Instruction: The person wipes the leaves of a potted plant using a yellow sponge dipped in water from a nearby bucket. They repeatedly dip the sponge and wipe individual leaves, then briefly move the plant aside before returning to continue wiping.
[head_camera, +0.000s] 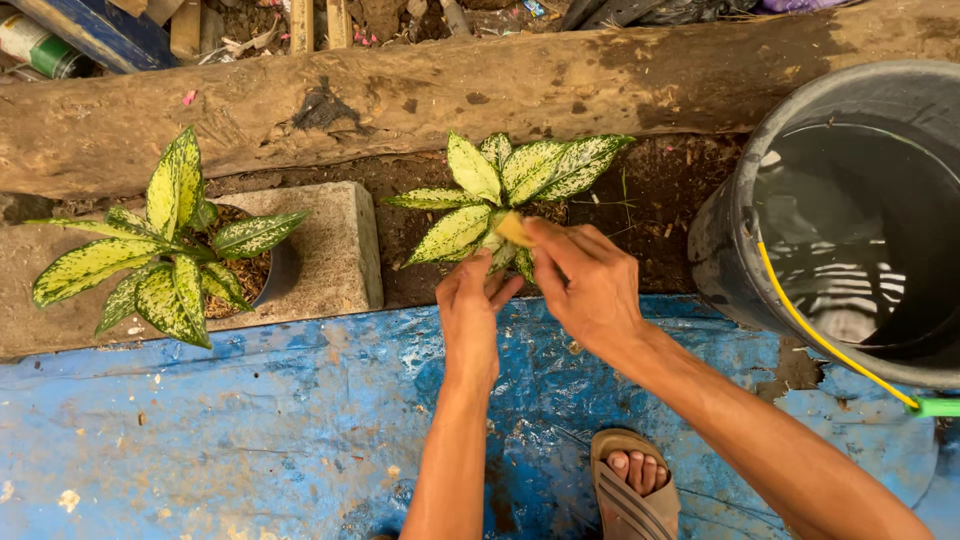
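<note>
A small plant with cream-and-green speckled leaves (510, 185) stands on dark soil in front of a log. My right hand (585, 280) pinches a yellowish piece (513, 230), perhaps a sponge or a faded leaf, against the plant's lower leaves. My left hand (470, 305) reaches in from below and holds a lower leaf near the plant's base. Both forearms come up from the bottom edge.
A second speckled plant (160, 250) in a dark pot rests on a concrete block (335, 245) at left. A large black bucket (740, 210) of water with a yellow handle stands at right. A thick log (400, 95) lies behind. My sandalled foot (630, 480) stands on blue tarp (200, 430).
</note>
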